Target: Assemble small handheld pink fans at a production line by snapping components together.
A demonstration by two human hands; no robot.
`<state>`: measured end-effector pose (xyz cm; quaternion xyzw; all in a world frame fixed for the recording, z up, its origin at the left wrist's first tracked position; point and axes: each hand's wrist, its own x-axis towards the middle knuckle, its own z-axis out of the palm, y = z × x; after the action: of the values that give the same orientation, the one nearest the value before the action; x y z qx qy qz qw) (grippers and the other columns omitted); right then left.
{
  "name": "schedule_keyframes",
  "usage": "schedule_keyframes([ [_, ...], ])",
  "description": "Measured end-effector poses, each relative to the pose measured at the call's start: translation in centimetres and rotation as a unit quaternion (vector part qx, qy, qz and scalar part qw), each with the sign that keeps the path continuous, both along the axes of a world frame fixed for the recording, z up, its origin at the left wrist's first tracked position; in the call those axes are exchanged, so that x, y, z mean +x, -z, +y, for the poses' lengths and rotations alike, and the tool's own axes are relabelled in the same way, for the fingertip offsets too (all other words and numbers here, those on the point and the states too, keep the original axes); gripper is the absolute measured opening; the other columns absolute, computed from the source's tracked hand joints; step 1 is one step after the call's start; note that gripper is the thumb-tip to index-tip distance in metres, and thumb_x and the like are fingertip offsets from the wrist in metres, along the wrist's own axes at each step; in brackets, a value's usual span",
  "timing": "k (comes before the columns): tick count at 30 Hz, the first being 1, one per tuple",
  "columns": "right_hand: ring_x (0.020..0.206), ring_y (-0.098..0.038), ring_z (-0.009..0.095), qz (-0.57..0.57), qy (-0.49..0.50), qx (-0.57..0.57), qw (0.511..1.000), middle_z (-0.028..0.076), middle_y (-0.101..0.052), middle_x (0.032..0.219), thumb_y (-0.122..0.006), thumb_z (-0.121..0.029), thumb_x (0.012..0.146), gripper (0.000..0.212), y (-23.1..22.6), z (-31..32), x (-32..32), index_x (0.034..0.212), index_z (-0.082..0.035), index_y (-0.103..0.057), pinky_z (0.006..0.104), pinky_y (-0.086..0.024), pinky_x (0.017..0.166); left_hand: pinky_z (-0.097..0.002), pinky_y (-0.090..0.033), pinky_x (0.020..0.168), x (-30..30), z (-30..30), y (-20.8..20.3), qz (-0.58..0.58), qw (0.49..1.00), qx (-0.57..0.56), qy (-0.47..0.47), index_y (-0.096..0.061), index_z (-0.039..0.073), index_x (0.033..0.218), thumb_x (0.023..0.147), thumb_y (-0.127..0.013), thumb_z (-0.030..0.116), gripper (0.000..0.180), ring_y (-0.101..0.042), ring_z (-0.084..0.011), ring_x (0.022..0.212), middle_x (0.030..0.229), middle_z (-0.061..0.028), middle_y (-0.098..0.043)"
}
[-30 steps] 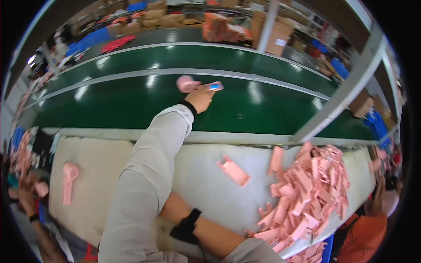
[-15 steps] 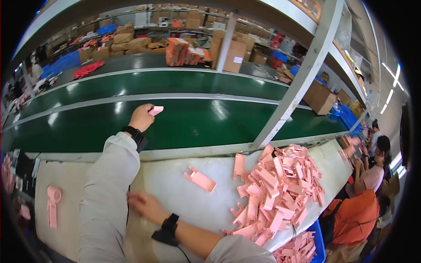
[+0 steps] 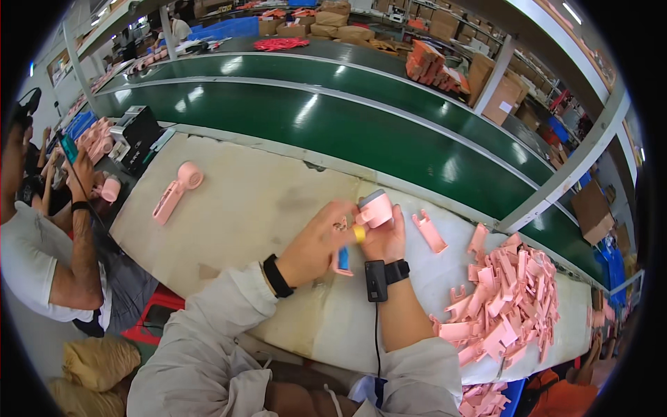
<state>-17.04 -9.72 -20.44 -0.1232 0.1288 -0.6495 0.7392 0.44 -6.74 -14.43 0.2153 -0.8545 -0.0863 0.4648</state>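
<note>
Taking our two hands as the centre of the dial, we hold a pink fan-shaped piece (image 3: 376,209) between them above the pale tabletop (image 3: 243,201), its round, grey-rimmed head tipped toward one o'clock. Our right hand (image 3: 386,242) has its fingers curled around that head, the thumb along its three o'clock side. Our left hand (image 3: 316,240) meets the piece from the nine o'clock side; its fingers are bent but blurred, and we cannot tell whether they grip or only touch. Below them, near seven o'clock, a pink handle part (image 3: 343,267) with a blue insert shows, though our fingers hide how it joins the head. We wear a black band (image 3: 278,276) on the left wrist and a small black box (image 3: 376,281) with a cable on the right. At three o'clock, just beside our right hand, one loose pink shell (image 3: 431,233) lies on the tabletop; at four o'clock is a heap of pink shells (image 3: 511,299). Well apart, between nine and ten o'clock, a pink handheld fan (image 3: 178,191) lies by itself. A green conveyor belt (image 3: 375,142) crosses at twelve o'clock, and a co-worker (image 3: 62,257) sits at nine o'clock.
</note>
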Motion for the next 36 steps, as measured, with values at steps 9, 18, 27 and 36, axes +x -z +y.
schedule_keyframes([
  [9,0.109,-0.048,0.037,0.11,0.058,-0.09,0.988,0.013,-0.047,0.119,-0.057,-0.039,0.085,0.059,-1.7,2.9,2.2,0.131,-0.01,-0.033,0.0438,-0.044,0.09,-0.0434,-0.049,0.08,0.3,0.7,4.3,0.288,0.524,0.764,0.243,-0.045,0.007,0.116,0.092,-0.03,0.052,0.052,-0.059,-0.0263,0.093,0.105,-0.0135,-0.058],
  [18,0.106,-0.051,0.022,0.557,0.072,-0.153,0.813,0.01,-0.049,0.115,-0.071,-0.004,0.067,0.071,-3.3,3.6,-0.2,0.128,-0.01,-0.035,0.0309,-0.048,0.083,-0.0313,-0.052,0.06,2.5,-1.2,4.2,0.394,0.557,0.726,0.092,-0.053,0.007,0.099,0.091,-0.048,0.035,0.031,-0.061,-0.0182,0.074,0.09,-0.0074,-0.059],
  [27,0.106,-0.053,0.033,0.786,0.234,-0.377,0.431,0.015,-0.055,0.117,-0.071,0.006,0.056,0.05,-5.7,3.6,0.7,0.101,-0.009,-0.054,0.0384,-0.045,0.087,-0.0275,-0.047,0.053,5.8,-1.0,1.6,0.266,0.589,0.747,0.156,-0.051,0.004,0.09,0.088,-0.045,0.023,0.021,-0.055,-0.0157,0.058,0.076,-0.0087,-0.056],
  [36,0.106,-0.053,0.031,0.816,0.264,-0.381,0.345,0.012,-0.053,0.121,-0.074,0.0,0.056,0.047,-5.4,4.0,0.0,0.096,-0.013,-0.054,0.0389,-0.04,0.087,-0.0275,-0.046,0.053,5.9,-0.2,1.3,0.076,0.729,0.666,0.139,-0.049,-0.003,0.095,0.076,-0.049,0.007,0.02,-0.054,-0.0129,0.058,0.073,-0.009,-0.057],
])
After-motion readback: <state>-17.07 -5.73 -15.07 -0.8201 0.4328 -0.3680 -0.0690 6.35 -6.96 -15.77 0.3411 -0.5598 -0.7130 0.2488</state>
